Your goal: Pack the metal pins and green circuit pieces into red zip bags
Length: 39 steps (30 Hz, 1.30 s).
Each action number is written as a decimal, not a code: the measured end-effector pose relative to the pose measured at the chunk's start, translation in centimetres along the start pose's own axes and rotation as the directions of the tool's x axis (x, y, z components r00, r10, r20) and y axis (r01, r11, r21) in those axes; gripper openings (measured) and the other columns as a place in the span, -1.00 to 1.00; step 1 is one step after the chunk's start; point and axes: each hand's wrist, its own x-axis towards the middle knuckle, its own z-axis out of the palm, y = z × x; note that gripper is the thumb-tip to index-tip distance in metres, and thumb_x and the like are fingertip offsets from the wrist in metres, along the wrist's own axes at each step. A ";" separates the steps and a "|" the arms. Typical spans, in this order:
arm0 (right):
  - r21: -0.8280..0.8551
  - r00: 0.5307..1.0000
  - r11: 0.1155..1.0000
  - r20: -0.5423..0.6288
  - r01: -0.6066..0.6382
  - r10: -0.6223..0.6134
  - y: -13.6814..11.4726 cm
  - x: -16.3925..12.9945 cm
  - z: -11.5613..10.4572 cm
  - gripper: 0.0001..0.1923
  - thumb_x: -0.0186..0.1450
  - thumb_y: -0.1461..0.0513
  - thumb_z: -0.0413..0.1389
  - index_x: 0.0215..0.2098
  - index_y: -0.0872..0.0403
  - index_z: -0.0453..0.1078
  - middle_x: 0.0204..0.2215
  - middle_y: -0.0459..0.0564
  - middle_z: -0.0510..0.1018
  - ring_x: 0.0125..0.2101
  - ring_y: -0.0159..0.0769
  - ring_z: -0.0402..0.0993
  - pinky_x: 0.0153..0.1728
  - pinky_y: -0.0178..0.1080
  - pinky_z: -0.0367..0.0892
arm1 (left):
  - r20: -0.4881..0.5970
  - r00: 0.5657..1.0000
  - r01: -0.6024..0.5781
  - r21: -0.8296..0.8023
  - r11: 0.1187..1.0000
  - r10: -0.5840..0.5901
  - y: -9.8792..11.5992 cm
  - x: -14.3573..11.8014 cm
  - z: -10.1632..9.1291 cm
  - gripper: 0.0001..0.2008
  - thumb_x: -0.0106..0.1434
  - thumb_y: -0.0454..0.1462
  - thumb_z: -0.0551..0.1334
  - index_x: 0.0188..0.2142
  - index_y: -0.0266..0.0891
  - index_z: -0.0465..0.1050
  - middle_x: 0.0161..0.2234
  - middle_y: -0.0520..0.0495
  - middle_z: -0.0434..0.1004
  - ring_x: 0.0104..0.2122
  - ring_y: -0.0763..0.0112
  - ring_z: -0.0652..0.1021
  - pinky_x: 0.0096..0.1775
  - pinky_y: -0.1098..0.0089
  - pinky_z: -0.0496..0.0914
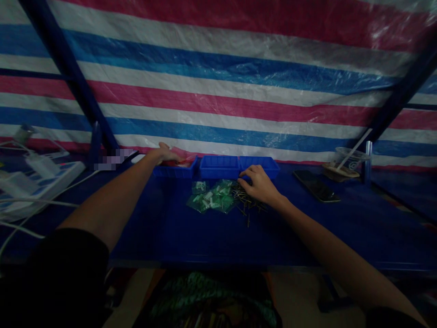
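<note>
While dimness blurs the screws (247,200), hands — left (165,154), right (259,184) — hide their fingertips.

A striped tarpaulin (218,82) hangs right in front of me as the back wall, its bands running red, white and blue, glossy where the light catches it. Dark blue metal posts lean across it, one on my left (68,73) and one on my right (399,95). The light is dim. My tabletop (191,237) is deep blue. Below its front edge I see pale floor (293,296).
</note>
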 end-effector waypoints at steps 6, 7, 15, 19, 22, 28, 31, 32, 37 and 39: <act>-0.011 1.000 1.000 -0.009 -0.012 0.011 0.4 0.0 -0.2 -0.82 0.23 0.16 0.04 -0.30 0.07 0.42 -0.35 0.05 0.43 -0.22 -0.16 0.27 -0.14 -0.07 0.24 | -0.150 0.982 0.110 -0.066 0.992 -0.118 2.3 -0.2 -1.2 -0.34 -0.04 -0.29 0.38 -0.06 -0.39 0.03 -0.14 -0.12 0.32 -0.17 0.26 0.39 -0.17 0.22 0.36; -0.008 1.000 1.000 -0.006 -0.016 0.016 0.5 0.0 -0.2 -0.81 0.23 0.16 0.03 -0.30 0.07 0.42 -0.35 0.05 0.43 -0.22 -0.16 0.27 -0.14 -0.06 0.24 | -0.202 0.975 0.076 -0.078 0.994 -0.090 2.8 -0.2 -1.7 -0.34 -0.03 -0.28 0.38 -0.04 -0.37 0.03 -0.11 -0.11 0.31 -0.13 0.27 0.38 -0.12 0.22 0.34; 0.550 0.965 0.801 0.042 -0.237 0.257 -2.1 0.4 -0.7 -0.49 0.21 -0.05 0.01 0.02 0.05 0.20 -0.21 0.08 0.44 -0.15 -0.15 0.35 -0.15 -0.04 0.31 | -0.251 0.968 -0.190 -0.683 0.705 0.018 8.9 -6.8 -2.7 -0.38 0.03 -0.55 0.26 0.02 -0.23 0.02 -0.08 -0.04 0.34 -0.20 0.42 0.47 -0.18 0.31 0.44; 0.907 0.965 0.349 0.177 -0.236 0.194 -5.1 0.4 -1.3 -0.32 0.14 -0.19 -0.05 0.09 -0.01 0.05 -0.03 0.10 0.39 -0.08 -0.16 0.38 -0.12 -0.04 0.36 | -0.052 0.988 -0.137 -0.721 0.679 0.145 10.8 -11.8 2.3 -0.43 0.04 -0.43 0.29 -0.01 -0.10 0.09 -0.16 -0.01 0.41 -0.15 0.23 0.48 -0.18 0.24 0.45; 0.940 0.942 0.230 0.185 -0.253 0.281 -6.3 0.4 -1.3 -0.41 0.08 -0.10 0.10 -0.02 -0.02 0.14 -0.02 0.07 0.39 -0.10 -0.16 0.40 -0.06 -0.04 0.33 | 0.017 0.973 -0.143 -0.733 0.665 0.228 11.1 -13.4 5.9 -0.36 0.06 -0.40 0.28 0.05 -0.06 -0.01 -0.14 -0.04 0.40 -0.14 0.22 0.48 -0.16 0.22 0.44; 0.910 0.914 0.372 0.020 -0.185 0.406 -5.9 0.2 -0.5 -0.41 0.05 0.11 0.20 -0.02 0.00 0.08 -0.12 0.03 0.42 -0.18 -0.22 0.43 -0.10 -0.04 0.37 | -0.100 0.860 -0.433 -0.662 0.613 0.500 9.0 -13.1 7.1 -0.09 -0.02 -0.23 0.36 0.17 -0.04 -0.24 -0.14 -0.09 0.35 -0.22 0.21 0.49 -0.20 0.13 0.43; 0.712 0.965 0.702 -0.197 0.021 0.171 -5.4 -0.3 -0.5 -0.40 0.05 0.21 0.20 0.01 -0.01 0.06 -0.11 0.05 0.39 -0.15 -0.21 0.41 -0.13 -0.05 0.38 | -0.134 0.737 -0.624 -0.510 0.592 0.662 7.3 -12.5 5.9 0.01 -0.07 -0.22 0.38 0.20 -0.06 -0.28 -0.16 -0.10 0.33 -0.24 0.22 0.48 -0.16 0.12 0.40; 0.596 0.968 0.797 -0.243 0.100 0.060 -5.1 -0.5 -0.5 -0.41 0.04 0.25 0.19 0.00 -0.01 0.08 -0.12 0.04 0.39 -0.15 -0.19 0.40 -0.13 -0.05 0.37 | -0.136 0.690 -0.685 -0.439 0.581 0.711 6.8 -12.2 5.5 -0.01 -0.08 -0.22 0.38 0.20 -0.08 -0.24 -0.15 -0.12 0.32 -0.23 0.22 0.47 -0.13 0.12 0.38; 0.136 0.903 0.955 -0.384 0.262 -0.193 -4.4 -1.0 -0.4 -0.46 0.02 0.34 0.17 -0.05 -0.03 0.14 -0.04 0.08 0.17 -0.04 -0.12 0.28 -0.10 -0.02 0.35 | -0.173 0.510 -0.860 -0.105 0.500 0.842 5.9 -11.4 4.2 -0.46 -0.02 -0.26 0.32 -0.03 -0.13 0.20 -0.09 -0.17 0.24 -0.07 0.13 0.35 -0.05 0.10 0.31; 0.075 0.876 0.972 -0.452 0.225 -0.168 -4.6 -1.1 -0.5 -0.47 0.01 0.32 0.19 -0.08 -0.04 0.17 0.05 0.08 -0.03 0.04 -0.07 0.19 -0.07 0.00 0.33 | -0.221 0.489 -0.872 -0.086 0.483 0.844 6.2 -11.5 4.0 -0.62 0.01 -0.29 0.29 -0.15 -0.14 0.24 -0.07 -0.17 0.23 -0.03 0.12 0.33 -0.06 0.09 0.32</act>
